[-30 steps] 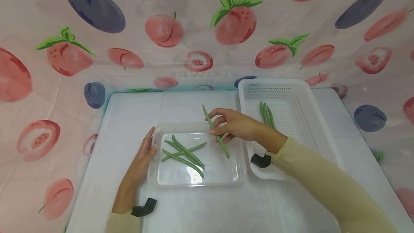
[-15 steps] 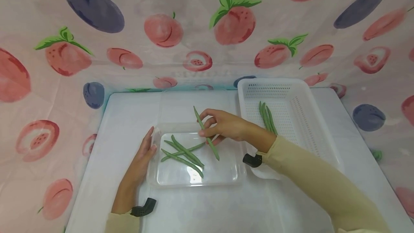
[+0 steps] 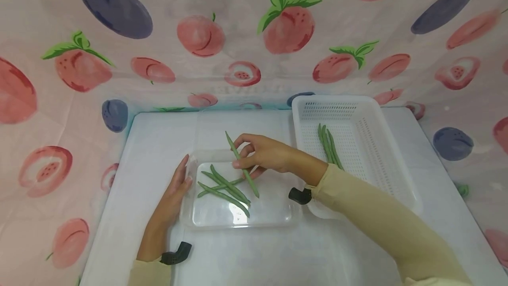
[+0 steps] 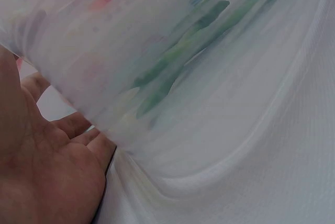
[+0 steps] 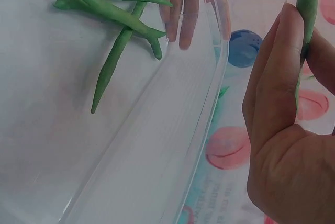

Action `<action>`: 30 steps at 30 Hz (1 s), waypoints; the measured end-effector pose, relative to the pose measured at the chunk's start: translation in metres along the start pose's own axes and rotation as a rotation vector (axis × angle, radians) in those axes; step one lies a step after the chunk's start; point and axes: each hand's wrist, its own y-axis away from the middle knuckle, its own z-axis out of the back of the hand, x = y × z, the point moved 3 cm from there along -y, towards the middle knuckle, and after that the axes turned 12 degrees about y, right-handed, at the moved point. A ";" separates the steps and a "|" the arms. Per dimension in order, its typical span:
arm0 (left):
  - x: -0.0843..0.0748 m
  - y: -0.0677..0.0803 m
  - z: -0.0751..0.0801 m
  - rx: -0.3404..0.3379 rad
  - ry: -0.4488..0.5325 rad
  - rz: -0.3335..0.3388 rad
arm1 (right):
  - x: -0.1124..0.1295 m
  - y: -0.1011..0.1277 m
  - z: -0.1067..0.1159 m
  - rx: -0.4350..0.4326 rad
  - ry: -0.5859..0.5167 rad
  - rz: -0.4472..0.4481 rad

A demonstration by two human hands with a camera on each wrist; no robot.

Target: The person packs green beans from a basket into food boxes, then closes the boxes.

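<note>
My right hand (image 3: 267, 153) pinches a green bean (image 3: 252, 184) between thumb and fingers, over a clear plastic container (image 3: 274, 225). The held bean slants, its upper end pointing away from me. Several green beans (image 3: 231, 187) lie crossed on the container's floor, left of the held one. Against the container's left wall rests my left hand (image 3: 174, 195), its fingers extended. In the right wrist view the left hand's fingers (image 5: 189, 17) look straight, seen through the clear wall. The left wrist view shows beans (image 4: 178, 56) blurred through the plastic.
A white perforated basket (image 3: 386, 144) stands right of the container, holding several green beans (image 3: 330, 149) partly covered by my right arm. White cloth (image 3: 158, 136) covers the table. Behind it hangs a fruit-patterned curtain (image 3: 158, 8).
My right hand has moved left with the green bean, further over the container and closer to the beans in it. My left hand stays at the container's left side.
</note>
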 end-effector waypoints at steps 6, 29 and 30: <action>0.001 -0.001 0.001 0.008 0.011 -0.013 | 0.002 -0.007 -0.004 0.013 0.009 -0.005; 0.001 0.000 -0.002 0.007 -0.009 -0.008 | 0.003 -0.017 -0.012 0.052 0.040 0.000; 0.002 0.000 -0.001 0.006 -0.013 -0.010 | 0.003 -0.017 -0.012 0.052 0.040 -0.001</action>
